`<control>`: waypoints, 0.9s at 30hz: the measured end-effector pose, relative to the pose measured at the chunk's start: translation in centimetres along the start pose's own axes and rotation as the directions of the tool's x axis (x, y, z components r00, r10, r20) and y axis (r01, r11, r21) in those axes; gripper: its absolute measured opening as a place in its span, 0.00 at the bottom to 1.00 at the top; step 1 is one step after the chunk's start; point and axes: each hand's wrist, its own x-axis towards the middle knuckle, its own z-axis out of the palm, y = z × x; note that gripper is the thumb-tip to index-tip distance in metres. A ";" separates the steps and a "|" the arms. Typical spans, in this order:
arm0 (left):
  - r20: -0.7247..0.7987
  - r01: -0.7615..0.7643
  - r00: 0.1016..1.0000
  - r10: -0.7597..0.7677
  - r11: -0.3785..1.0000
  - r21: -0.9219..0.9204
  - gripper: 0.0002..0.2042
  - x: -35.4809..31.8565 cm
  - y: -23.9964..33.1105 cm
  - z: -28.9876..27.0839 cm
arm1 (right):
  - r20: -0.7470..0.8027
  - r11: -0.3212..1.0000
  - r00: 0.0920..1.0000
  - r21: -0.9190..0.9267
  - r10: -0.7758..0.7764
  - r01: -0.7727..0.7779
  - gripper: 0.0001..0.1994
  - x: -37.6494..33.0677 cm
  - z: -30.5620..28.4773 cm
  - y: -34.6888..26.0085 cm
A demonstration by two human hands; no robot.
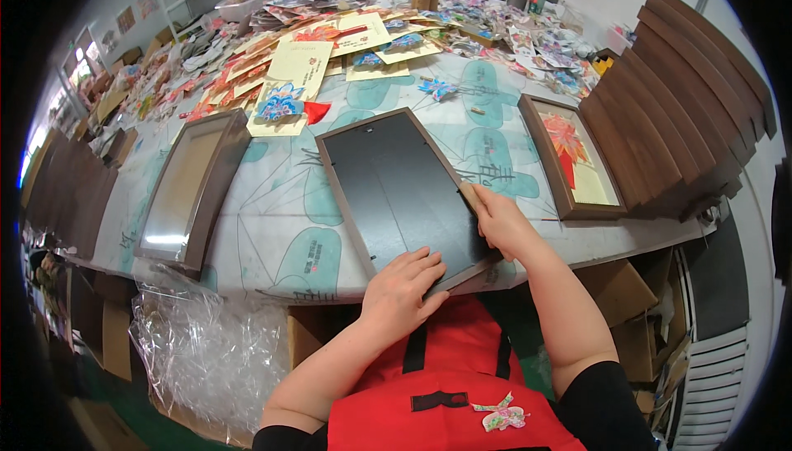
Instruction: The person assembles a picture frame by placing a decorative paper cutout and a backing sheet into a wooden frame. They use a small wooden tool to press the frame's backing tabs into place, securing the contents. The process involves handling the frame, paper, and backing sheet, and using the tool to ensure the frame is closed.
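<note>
A dark brown picture frame (338,172) lies face down and tilted in front of me, its black backing board (392,183) facing up. Small dark tabs show along the board's edges. My left hand (403,290) holds the frame's near edge, its fingers laid over the board and its thumb at the rim. My right hand (502,221) is closed at the frame's right edge. Something narrow and tan pokes out by its fingertips; I cannot tell what it is. A glazed brown frame (177,183) stands to the left. On the right, another frame (569,162) contains a red-orange flower piece.
Stacked brown frames (685,96) rise at the right, with more dark frames (70,191) far left. Cream cards (293,71) with blue and red flower ornaments cover the table's back. Clear plastic wrap (206,352) bulges from a box below the near edge.
</note>
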 end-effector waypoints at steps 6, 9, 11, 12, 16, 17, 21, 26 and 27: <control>0.007 0.010 1.000 -0.010 1.000 -0.005 0.17 0.1 0.1 -0.2 | -0.068 0.986 0.993 -0.142 -0.096 0.086 0.17 0.3 0.5 0.5; 0.006 0.014 1.000 -0.014 1.000 -0.007 0.17 0.1 0.1 -0.2 | -0.055 0.975 0.993 -0.199 -0.109 0.096 0.18 0.3 0.4 0.0; 0.000 0.011 1.000 -0.011 1.000 -0.009 0.18 0.1 0.1 -0.2 | -0.057 0.972 0.992 -0.212 -0.111 0.097 0.17 0.3 0.5 0.2; -0.001 0.012 1.000 -0.012 1.000 -0.009 0.18 0.1 0.0 -0.2 | -0.056 0.970 0.992 -0.220 -0.114 0.100 0.17 0.4 0.5 -0.1; -0.001 0.013 1.000 -0.013 1.000 -0.019 0.18 0.0 0.1 -0.2 | -0.014 0.969 0.999 -0.241 -0.053 0.048 0.16 0.0 0.3 -1.1; 0.000 0.011 1.000 -0.011 1.000 -0.025 0.18 0.0 0.1 -0.2 | -0.044 0.937 0.988 -0.326 -0.146 0.124 0.16 0.3 0.6 0.1; 0.012 0.000 1.000 0.000 1.000 0.014 0.19 0.2 0.3 -0.1 | -0.059 0.773 0.960 -0.608 -0.273 0.183 0.23 0.2 1.7 0.3; 0.070 -0.035 0.997 0.030 0.996 0.079 0.20 0.3 0.8 -0.6 | -0.061 0.893 0.963 -0.393 -0.262 0.218 0.22 -0.7 1.7 -0.7; 0.097 -0.047 0.995 0.037 0.994 0.097 0.21 0.3 0.7 -0.9 | -0.068 0.947 0.964 -0.215 -0.259 0.239 0.20 -1.1 0.9 -0.4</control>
